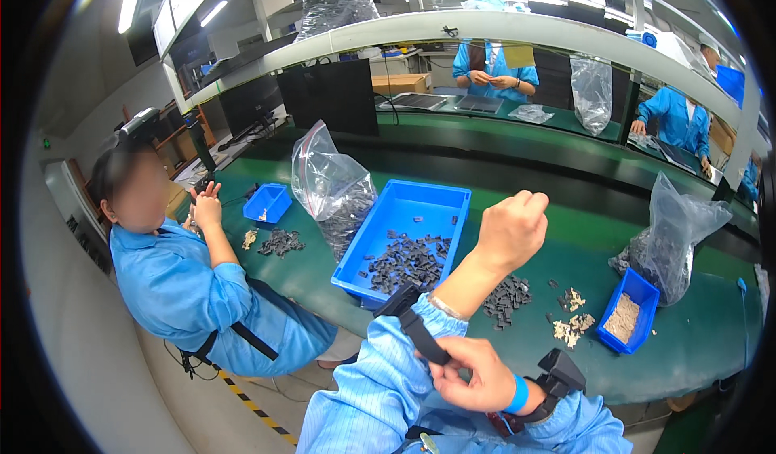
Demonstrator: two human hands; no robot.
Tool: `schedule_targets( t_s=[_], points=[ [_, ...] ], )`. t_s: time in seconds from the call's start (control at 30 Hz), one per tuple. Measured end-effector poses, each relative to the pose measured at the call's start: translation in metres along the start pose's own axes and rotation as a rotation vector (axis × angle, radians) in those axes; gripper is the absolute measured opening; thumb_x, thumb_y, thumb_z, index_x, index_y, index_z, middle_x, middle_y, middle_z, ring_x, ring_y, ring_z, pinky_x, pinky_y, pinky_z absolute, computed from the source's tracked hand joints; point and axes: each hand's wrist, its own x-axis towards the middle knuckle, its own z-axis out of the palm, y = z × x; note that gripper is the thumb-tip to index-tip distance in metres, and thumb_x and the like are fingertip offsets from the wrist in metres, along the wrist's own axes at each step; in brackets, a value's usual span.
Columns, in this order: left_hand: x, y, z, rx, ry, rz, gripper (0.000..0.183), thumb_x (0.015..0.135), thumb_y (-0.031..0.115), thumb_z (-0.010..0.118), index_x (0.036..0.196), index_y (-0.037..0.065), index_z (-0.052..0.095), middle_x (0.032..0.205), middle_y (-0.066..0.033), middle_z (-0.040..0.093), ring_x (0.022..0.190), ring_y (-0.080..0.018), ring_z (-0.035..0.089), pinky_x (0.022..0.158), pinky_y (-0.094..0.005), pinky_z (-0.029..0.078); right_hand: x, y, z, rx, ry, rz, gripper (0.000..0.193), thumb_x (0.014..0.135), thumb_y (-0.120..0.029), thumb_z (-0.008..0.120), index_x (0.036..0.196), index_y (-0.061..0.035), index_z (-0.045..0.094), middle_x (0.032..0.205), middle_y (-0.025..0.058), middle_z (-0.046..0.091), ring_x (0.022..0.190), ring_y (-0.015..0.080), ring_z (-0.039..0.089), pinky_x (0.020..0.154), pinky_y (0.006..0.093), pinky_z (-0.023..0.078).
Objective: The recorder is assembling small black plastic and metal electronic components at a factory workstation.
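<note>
The left hand (513, 229) is raised above the green table (485, 171), curled into a loose fist; whether anything is held inside cannot be told. The right hand (473, 373) is clamped on a black wrist strap (420, 330) at the left forearm, just off the table's near edge. The strap is best pulled snug with the forearm held steady. A blue tray (404, 236) of dark parts sits nearby.

A blue tray (453, 203) of dark parts, clear bags (327, 179) and a seated co-worker (186, 284) line the green bench (703, 341).
</note>
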Motion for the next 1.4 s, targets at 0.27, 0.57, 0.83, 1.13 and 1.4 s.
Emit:
schedule_targets(
  t_s=[0.27,0.57,0.83,1.13,1.4],
  points=[
    [-0.037,0.005,0.039,0.278,-0.419,0.19,0.004,0.068,0.006,0.054,0.072,0.006,0.053,0.064,-0.0094,0.052,0.058,-0.0254,0.058,0.052,-0.036,0.049,0.025,-0.015,-0.03,-0.167,-0.222,0.121,0.068,0.076,-0.008,0.054,0.135,-0.0094,0.02,0.068,0.0035,0.055,0.045,0.0092,0.047,0.044,0.024,0.038],
    [0.04,-0.03,-0.053,-1.499,0.359,-0.949,0.013,0.079,0.003,0.051,0.092,0.003,0.053,0.076,-0.008,0.056,0.057,-0.0132,0.049,0.048,-0.0234,0.042,-0.017,0.037,-0.014,0.275,0.066,0.176,0.041,0.078,-0.003,0.054,0.118,-0.0039,0.043,0.081,0.0036,0.061,0.055,0.0058,0.053,0.05,0.0212,0.045],
    [0.009,-0.003,-0.07,-1.83,0.118,-1.0,0.015,0.079,0.002,0.051,0.094,0.003,0.053,0.075,-0.0054,0.054,0.056,-0.0124,0.048,0.046,-0.0228,0.039,-0.028,0.059,-0.069,0.135,0.704,0.058,0.019,0.079,0.0,0.051,0.097,-0.0024,0.053,0.076,0.0017,0.059,0.065,0.0078,0.056,0.054,0.02,0.044],
    [-0.078,0.103,-0.052,-0.517,-0.441,-0.042,0.028,0.064,0.006,0.074,0.088,0.001,0.062,0.077,-0.0117,0.059,0.068,-0.0257,0.061,0.058,-0.0321,0.05,0.006,-0.003,-0.134,0.051,0.804,-0.16,0.018,0.078,-0.001,0.049,0.096,-0.0006,0.053,0.083,0.007,0.058,0.062,0.0073,0.051,0.054,0.0205,0.043],
    [-0.117,0.118,-0.02,-0.431,-0.335,-0.098,0.042,0.06,0.011,0.077,0.096,0.002,0.058,0.091,-0.013,0.054,0.078,-0.0275,0.057,0.065,-0.0346,0.049,0.008,0.018,-0.127,0.005,0.897,-0.252,0.016,0.079,0.001,0.049,0.093,-0.002,0.055,0.081,0.0054,0.059,0.063,0.0067,0.054,0.055,0.0204,0.047]
  ],
)
